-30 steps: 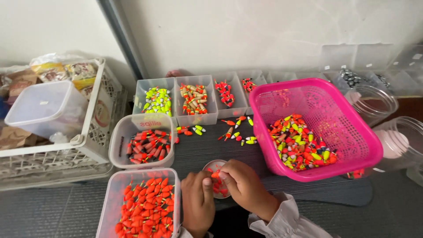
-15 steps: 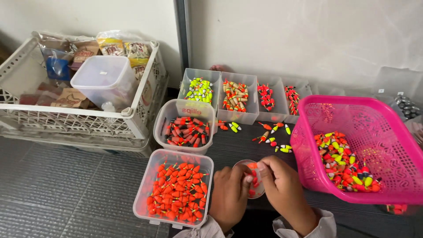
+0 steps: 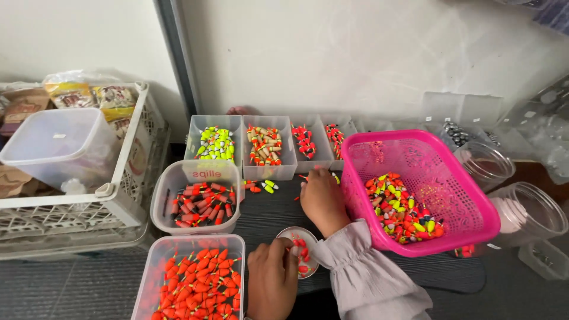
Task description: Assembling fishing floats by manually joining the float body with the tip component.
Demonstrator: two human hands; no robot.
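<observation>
While a white slatted crate (image 3: 127, 195) is sitting at the far left with a clear lidded tub (image 3: 56, 148) inside it, a pink mesh basket (image 3: 468, 219) of mixed coloured floats is standing at the right on the dark ribbed mat (image 3: 272, 216). Two clear tubs are lying left of centre: the near tub (image 3: 151, 278) is brimming with orange floats, and the middle tub (image 3: 163, 198) behind it is carrying red-and-black ones. A row of small clear bins (image 3: 269, 172) is lining the wall behind them. The left hand (image 3: 272, 284) is curling its fingers over the rim of a small round dish (image 3: 303, 261) of red floats, steadying it at the mat's near edge. The right hand (image 3: 322, 198) is reaching well apart from the left, palm down, over loose floats (image 3: 267, 186) just beside the basket; whether its fingers are pinching one, I cannot tell.
</observation>
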